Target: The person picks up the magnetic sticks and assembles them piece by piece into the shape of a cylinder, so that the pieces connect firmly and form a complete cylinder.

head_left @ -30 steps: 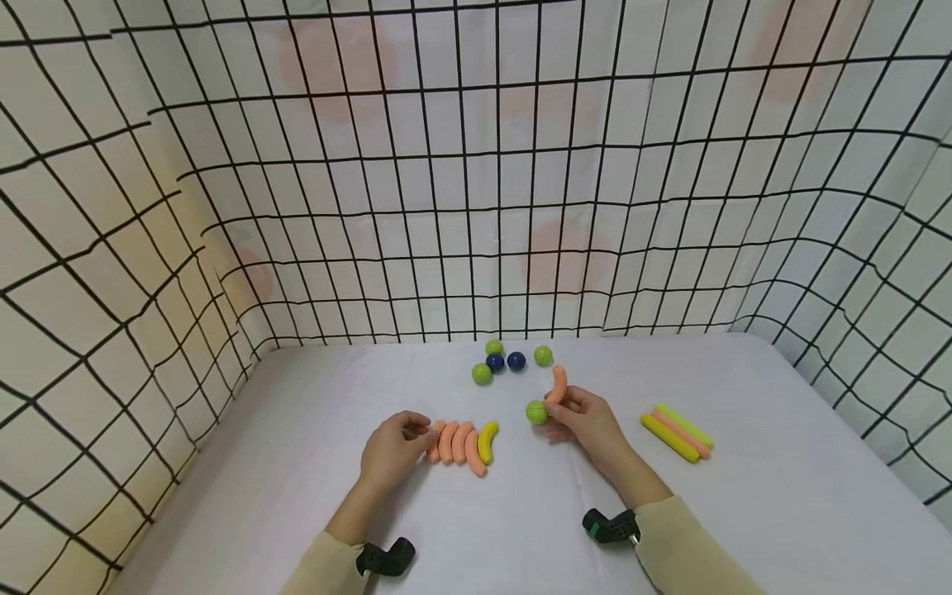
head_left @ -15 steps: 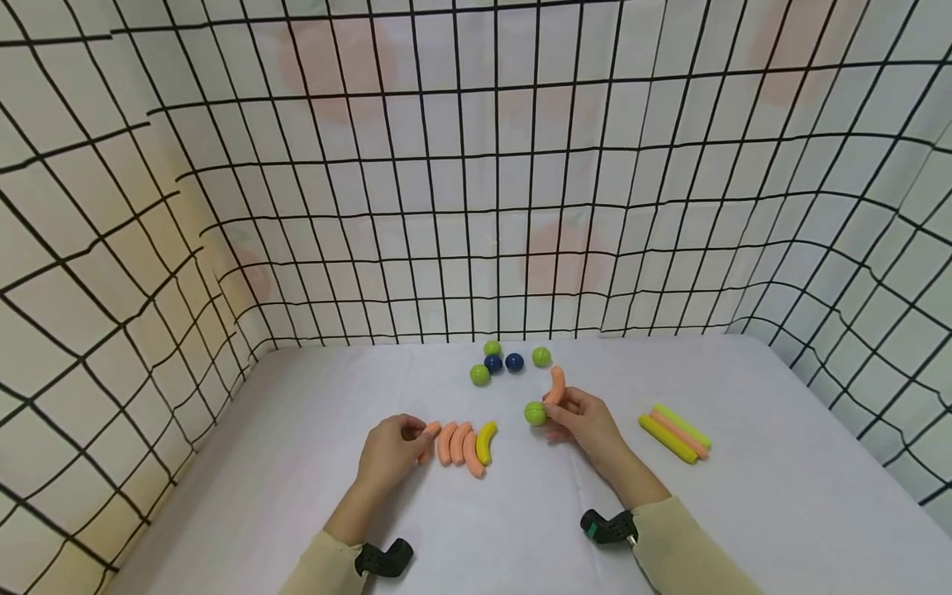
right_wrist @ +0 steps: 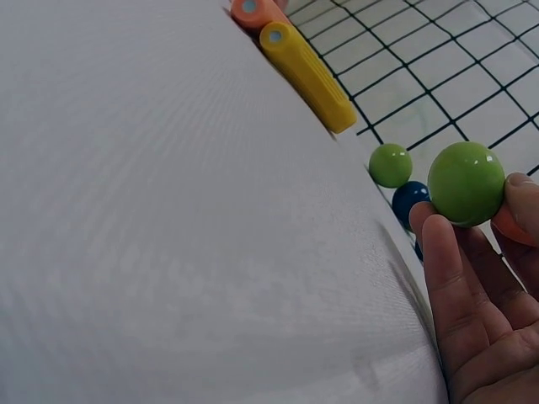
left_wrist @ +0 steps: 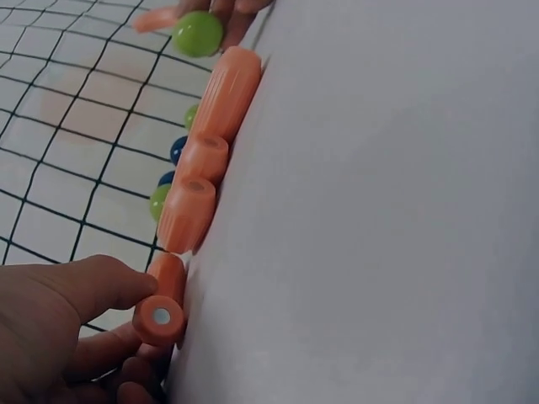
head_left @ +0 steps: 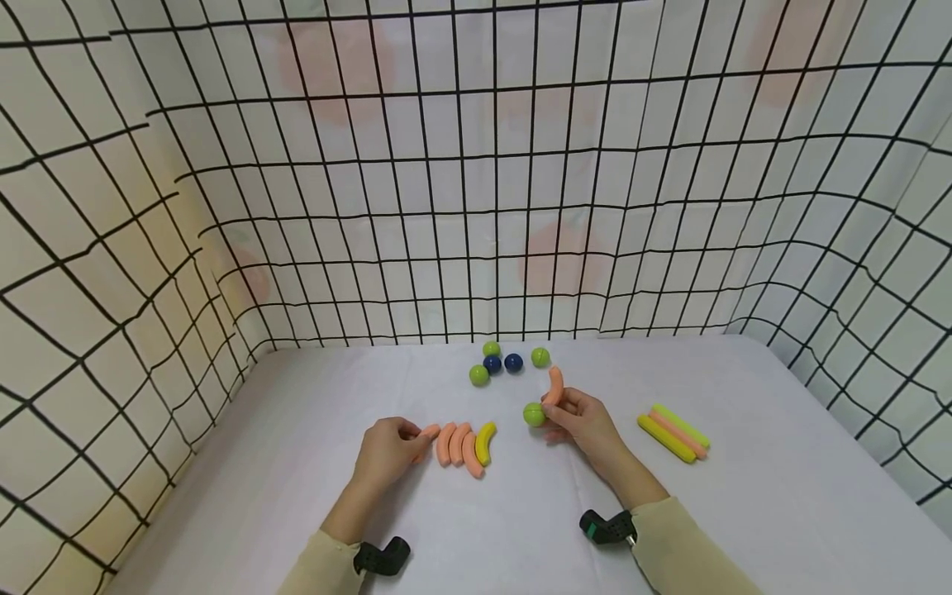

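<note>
My left hand [head_left: 385,453] pinches a curved orange magnetic stick [left_wrist: 162,316] between thumb and fingers, at the left end of a row. The row holds several curved sticks lying side by side: orange ones [head_left: 458,444] and a yellow one [head_left: 485,444] at its right end. To the right, my right hand [head_left: 590,423] holds another curved orange stick [head_left: 555,385] upright, raised off the table. A green ball [right_wrist: 466,184] sits at that stick's lower end, by the fingertips; the joint itself is partly hidden by the thumb.
Behind the row lie loose green balls [head_left: 479,375] and dark blue balls [head_left: 513,362]. Straight sticks in yellow [head_left: 667,439], orange and lime lie together at the right. Black grid netting [head_left: 476,211] over white cloth encloses the white table [head_left: 521,529] at the back and sides.
The left hand has taken hold of the leftmost orange stick and drawn it slightly left, apart from the row. The right hand keeps its stick and ball nearly still.
</note>
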`<move>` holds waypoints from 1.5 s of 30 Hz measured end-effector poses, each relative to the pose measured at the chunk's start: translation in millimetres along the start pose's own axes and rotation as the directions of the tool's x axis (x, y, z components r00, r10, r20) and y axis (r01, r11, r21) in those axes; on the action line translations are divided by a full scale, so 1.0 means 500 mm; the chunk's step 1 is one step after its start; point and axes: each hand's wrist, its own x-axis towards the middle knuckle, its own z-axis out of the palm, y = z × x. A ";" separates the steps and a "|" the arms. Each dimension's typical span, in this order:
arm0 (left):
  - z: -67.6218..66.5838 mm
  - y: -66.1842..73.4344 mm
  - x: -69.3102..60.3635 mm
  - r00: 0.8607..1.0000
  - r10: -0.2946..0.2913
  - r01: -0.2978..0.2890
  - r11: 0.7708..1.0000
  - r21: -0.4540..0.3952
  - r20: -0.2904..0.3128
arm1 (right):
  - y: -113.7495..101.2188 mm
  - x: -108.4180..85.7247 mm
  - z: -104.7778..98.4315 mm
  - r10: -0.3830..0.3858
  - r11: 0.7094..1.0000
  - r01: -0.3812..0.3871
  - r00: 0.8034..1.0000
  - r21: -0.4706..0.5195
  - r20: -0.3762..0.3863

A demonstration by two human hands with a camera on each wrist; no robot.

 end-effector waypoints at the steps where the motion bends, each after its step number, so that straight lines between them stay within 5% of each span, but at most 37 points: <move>1: -0.002 0.000 0.000 1.000 0.006 -0.006 1.000 -0.010 0.008 | 0.000 0.000 0.000 0.002 1.000 -0.002 1.000 0.003 -0.001; 7: -0.008 -0.003 0.001 0.998 0.021 -0.018 0.998 -0.052 0.061 | 0.001 -0.001 0.000 -0.004 1.000 0.004 1.000 0.016 0.003; 14: -0.017 -0.013 0.007 0.996 -0.043 0.056 0.983 -0.175 0.074 | 0.002 0.002 0.000 -0.002 1.000 0.002 1.000 0.006 -0.005; 24: -0.021 -0.013 0.023 0.990 -0.135 0.143 0.917 -0.373 0.049 | 0.001 0.005 -0.002 -0.004 1.000 0.004 1.000 -0.012 0.001; 33: -0.010 0.026 0.024 0.994 -0.063 0.099 0.860 -0.500 0.089 | 0.003 0.003 -0.001 -0.014 1.000 0.014 1.000 -0.005 0.003; 45: 0.027 0.088 0.051 0.981 -0.072 0.170 0.762 -0.624 0.179 | 0.007 0.003 -0.002 -0.010 1.000 0.010 1.000 -0.021 -0.002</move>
